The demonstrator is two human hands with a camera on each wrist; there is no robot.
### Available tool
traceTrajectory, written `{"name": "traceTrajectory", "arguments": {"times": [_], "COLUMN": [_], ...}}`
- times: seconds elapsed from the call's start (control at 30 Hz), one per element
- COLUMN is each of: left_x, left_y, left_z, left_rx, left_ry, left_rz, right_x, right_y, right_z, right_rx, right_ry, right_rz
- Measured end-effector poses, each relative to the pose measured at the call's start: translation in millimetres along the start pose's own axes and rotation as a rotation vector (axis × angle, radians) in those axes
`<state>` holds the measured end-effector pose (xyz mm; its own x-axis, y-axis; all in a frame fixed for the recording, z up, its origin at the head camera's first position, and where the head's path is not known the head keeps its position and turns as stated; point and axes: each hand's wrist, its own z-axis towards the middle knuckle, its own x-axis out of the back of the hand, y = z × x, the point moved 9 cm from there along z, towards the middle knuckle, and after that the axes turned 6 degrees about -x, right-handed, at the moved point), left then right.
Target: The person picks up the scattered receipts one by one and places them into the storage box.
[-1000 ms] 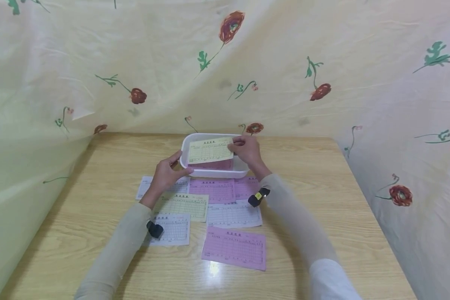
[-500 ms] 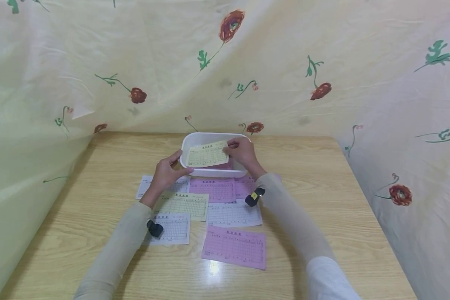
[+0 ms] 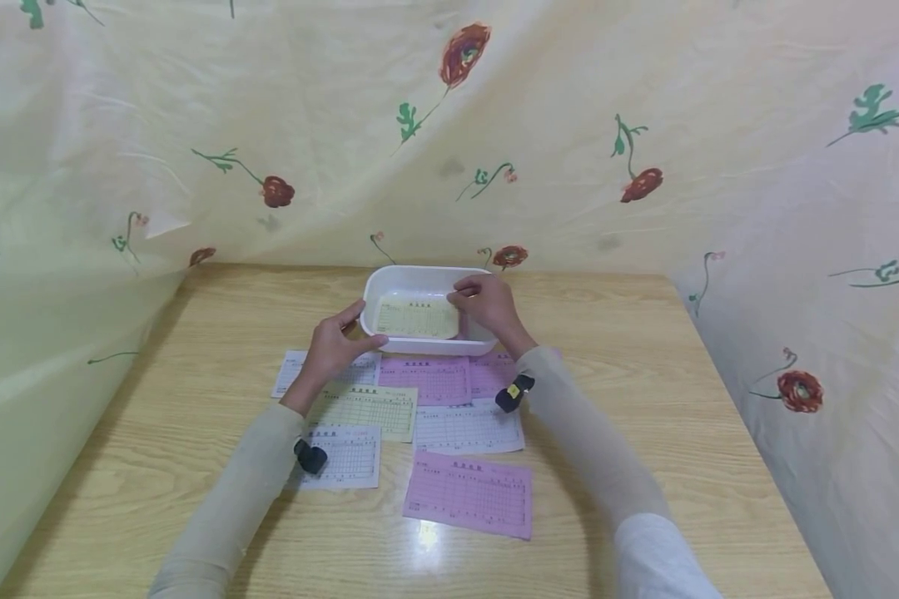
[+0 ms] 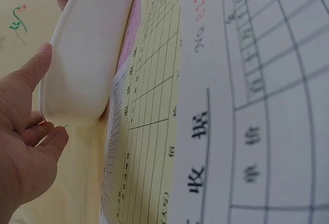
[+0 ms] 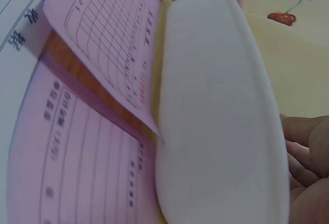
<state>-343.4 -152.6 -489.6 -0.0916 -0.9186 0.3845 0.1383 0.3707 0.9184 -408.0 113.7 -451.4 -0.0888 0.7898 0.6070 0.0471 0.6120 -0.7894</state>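
While my left hand [image 3: 335,343] holds the near left corner of the white tub [image 3: 389,281], thumb and fingers curled on its rim, my right hand [image 3: 487,304] pinches the right edge of a yellow slip [image 3: 415,318] inside it. The slip lies almost flat in the tub, on top of a pink one. The tub stands on the wooden table [image 3: 644,399], just behind the rows of pink, white and yellow slips [image 3: 434,408].
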Motion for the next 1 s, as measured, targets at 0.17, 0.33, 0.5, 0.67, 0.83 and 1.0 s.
{"name": "traceTrajectory", "arguments": {"times": [0.17, 0.33, 0.5, 0.67, 0.83, 1.0], "left_x": [-0.6, 0.2, 1.6, 0.6, -0.3, -0.6], "left_y": [-0.4, -0.5, 0.1, 0.6, 0.5, 1.6], "left_z": [-0.9, -2.0, -1.7, -1.4, -2.1, -2.7], "left_rx": [-0.001, -0.011, -0.02, -0.021, -0.012, -0.007], "left_ry": [-0.004, -0.004, -0.001, -0.005, -0.008, -0.01], "left_rz": [0.011, 0.009, 0.015, 0.014, 0.01, 0.01], "right_x": [15, 40, 64, 84, 101, 115], "right_y": [1, -8, -12, -9, 2, 19], "right_z": [-6, -21, -40, -58, -76, -91], "right_rx": [0.008, 0.083, 0.111, 0.145, 0.16, 0.147], "right_ry": [-0.023, 0.0, 0.022, 0.049, 0.079, 0.109], "right_rz": [0.039, 0.051, 0.085, 0.093, 0.082, 0.042]}}
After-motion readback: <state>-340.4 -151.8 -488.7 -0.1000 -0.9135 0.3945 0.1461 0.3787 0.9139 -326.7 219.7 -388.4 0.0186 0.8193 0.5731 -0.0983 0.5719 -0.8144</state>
